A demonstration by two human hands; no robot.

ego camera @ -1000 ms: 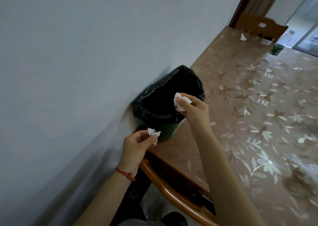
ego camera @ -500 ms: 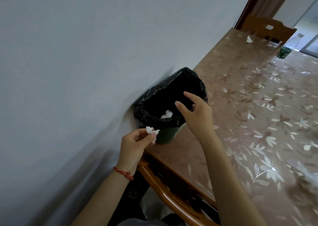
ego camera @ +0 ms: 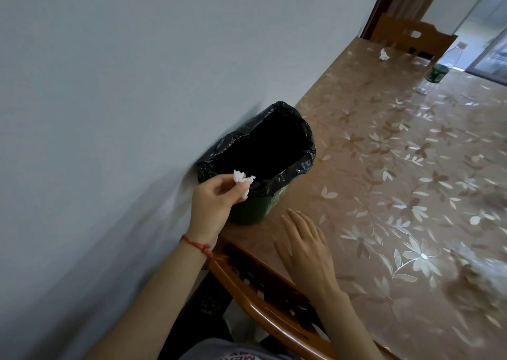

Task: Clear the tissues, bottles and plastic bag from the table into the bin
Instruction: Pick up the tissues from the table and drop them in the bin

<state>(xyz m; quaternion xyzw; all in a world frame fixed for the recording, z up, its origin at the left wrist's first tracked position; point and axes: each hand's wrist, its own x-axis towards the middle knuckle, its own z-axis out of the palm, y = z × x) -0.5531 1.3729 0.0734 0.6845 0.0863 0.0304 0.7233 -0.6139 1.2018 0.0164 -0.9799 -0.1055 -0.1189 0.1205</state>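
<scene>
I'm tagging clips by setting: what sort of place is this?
Probably a home dining room: a long table under a floral cover, carved wooden chairs drawn up to it, and a small lined bin by the wall.

Bin (ego camera: pixel 248 211) interior: black, contents not discernible. Bag (ego camera: pixel 477 274) at table's (ego camera: pixel 356 145) right edge: blurred, cut by frame. Bottle (ego camera: pixel 439 67) at far edge: small, label unreadable.

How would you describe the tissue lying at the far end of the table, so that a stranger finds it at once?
Follow the floral table away from the bin to its far end, near the wooden chair. There a small crumpled white tissue lies alone on the cloth, left of the clear bottle. Unlike the other tissue, no hand holds it.
</scene>
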